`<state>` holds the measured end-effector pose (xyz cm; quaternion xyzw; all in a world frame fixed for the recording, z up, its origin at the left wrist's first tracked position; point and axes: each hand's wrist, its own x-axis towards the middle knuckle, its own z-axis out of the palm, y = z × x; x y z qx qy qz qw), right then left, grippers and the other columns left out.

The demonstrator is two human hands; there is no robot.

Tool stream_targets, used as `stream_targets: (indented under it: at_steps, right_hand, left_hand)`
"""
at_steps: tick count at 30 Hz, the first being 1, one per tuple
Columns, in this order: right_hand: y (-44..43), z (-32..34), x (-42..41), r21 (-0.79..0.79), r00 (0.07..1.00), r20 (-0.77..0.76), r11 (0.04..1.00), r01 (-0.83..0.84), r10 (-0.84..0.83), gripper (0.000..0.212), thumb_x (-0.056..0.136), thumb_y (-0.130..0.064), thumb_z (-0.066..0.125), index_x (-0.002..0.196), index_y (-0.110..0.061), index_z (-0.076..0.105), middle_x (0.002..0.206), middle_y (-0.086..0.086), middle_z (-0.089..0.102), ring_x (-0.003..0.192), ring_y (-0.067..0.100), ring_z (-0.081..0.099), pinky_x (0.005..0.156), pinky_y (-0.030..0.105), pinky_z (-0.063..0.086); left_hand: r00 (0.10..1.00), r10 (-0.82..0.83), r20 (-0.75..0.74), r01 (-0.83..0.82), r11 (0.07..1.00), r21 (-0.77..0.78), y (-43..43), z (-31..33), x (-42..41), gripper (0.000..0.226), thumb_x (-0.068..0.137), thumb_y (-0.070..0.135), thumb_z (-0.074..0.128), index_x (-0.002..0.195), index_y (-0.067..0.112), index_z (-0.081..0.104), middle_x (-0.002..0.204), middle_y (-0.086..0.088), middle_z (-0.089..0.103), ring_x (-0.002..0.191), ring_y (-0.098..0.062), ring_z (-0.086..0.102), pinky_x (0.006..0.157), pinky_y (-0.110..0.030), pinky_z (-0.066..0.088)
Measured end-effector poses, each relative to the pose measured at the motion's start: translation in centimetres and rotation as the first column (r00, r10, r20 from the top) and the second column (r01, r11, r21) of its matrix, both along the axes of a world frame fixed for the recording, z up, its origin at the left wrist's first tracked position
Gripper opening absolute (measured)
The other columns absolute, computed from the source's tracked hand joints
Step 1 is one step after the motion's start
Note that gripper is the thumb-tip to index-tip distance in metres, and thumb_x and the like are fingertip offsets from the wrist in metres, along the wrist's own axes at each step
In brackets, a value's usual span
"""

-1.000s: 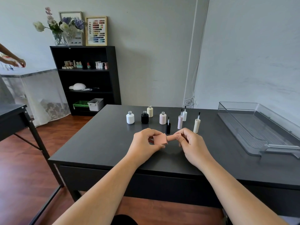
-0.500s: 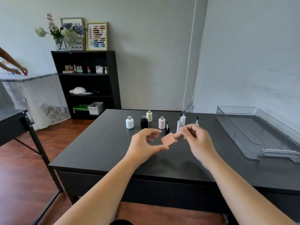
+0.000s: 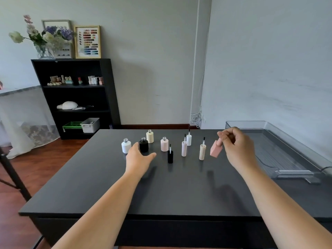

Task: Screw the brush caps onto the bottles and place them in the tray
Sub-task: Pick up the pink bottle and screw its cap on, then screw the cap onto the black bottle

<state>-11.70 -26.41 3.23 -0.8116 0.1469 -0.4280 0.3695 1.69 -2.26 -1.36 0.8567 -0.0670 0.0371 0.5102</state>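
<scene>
My right hand [image 3: 235, 146] grips the cap of a capped pink bottle [image 3: 216, 150] and holds it tilted in the air, left of the clear plastic tray [image 3: 294, 155]. My left hand [image 3: 138, 157] is open, palm down, right in front of the black bottle [image 3: 143, 145]. Open bottles stand on the dark table [image 3: 161, 186]: white [image 3: 126, 145], black, cream [image 3: 149, 136] and pale pink [image 3: 164, 144]. Brush caps stand upside down, brushes up: black [image 3: 170, 155], pale pink [image 3: 184, 147], white [image 3: 188, 138] and cream [image 3: 202, 151].
The tray lies along the table's right side, with nothing inside that I can see. A black shelf [image 3: 75, 97] with small items, flowers and frames stands by the back wall at left. Wooden floor lies left of the table.
My left hand let go of the pink bottle and moved left toward the black bottle. My right hand carried the pink bottle up and right toward the tray.
</scene>
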Motion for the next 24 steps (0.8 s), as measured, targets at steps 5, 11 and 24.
stream_targets:
  at_steps: [5,11,24]
  right_hand:
    - [-1.6,-0.3,2.3,0.015,0.99,-0.121,0.998,0.069,-0.066,0.02,0.089,-0.022,0.061,0.077,-0.007,0.061,0.068,0.005,0.069,0.065,0.016,0.057,0.059,0.018,0.038]
    - [-2.3,-1.0,3.9,0.032,0.975,-0.208,0.996,0.081,-0.072,0.017,0.088,-0.023,0.062,0.079,-0.009,0.06,0.08,0.009,0.071,0.078,0.025,0.062,0.067,0.027,0.041]
    - [-1.6,-1.1,3.2,-0.031,0.981,-0.062,0.983,0.182,-0.183,0.019,0.092,-0.029,0.054,0.085,-0.012,0.06,0.056,-0.004,0.053,0.058,0.016,0.05,0.051,0.023,0.033]
  left_hand:
    - [1.0,0.019,-0.011,-0.019,1.0,0.013,-1.2,-0.2,1.8,0.068,0.077,0.027,0.073,0.134,0.011,0.039,0.132,-0.007,0.051,0.121,-0.026,0.047,0.096,-0.036,0.041]
    - [0.993,0.118,-0.004,-0.118,0.993,-0.009,-2.0,-0.3,3.5,0.057,0.079,0.022,0.071,0.128,0.007,0.047,0.123,-0.01,0.058,0.115,-0.027,0.052,0.09,-0.035,0.043]
    - [0.996,0.068,0.065,-0.059,0.99,-0.128,-1.5,-0.6,1.9,0.025,0.075,0.025,0.075,0.095,0.024,0.06,0.08,0.02,0.056,0.076,-0.001,0.054,0.068,-0.02,0.039]
